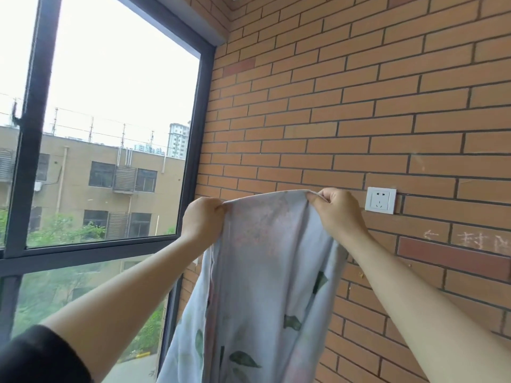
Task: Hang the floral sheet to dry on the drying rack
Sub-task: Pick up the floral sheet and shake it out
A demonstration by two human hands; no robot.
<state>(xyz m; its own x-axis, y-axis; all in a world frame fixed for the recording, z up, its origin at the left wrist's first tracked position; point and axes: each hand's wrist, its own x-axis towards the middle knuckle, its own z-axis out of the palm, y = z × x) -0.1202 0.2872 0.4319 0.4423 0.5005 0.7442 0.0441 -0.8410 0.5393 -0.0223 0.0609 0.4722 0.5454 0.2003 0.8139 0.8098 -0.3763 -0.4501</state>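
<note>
both hands [203,219] pinch sheet [265,272] edge (taut)

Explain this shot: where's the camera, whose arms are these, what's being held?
There is no machine here. This is one picture from a wide-angle camera worn on a person's head, looking forward at their own bare arms. The left hand and the right hand each pinch the top edge of the floral sheet, a pale cloth printed with green leaves. They hold it up so that it hangs down between the arms. Behind it is a brick wall with a white wall socket. To the left is a dark-framed window looking out on buildings. No table shows, and the drying rack is not in view, so the sheet is not yet hung.
</note>
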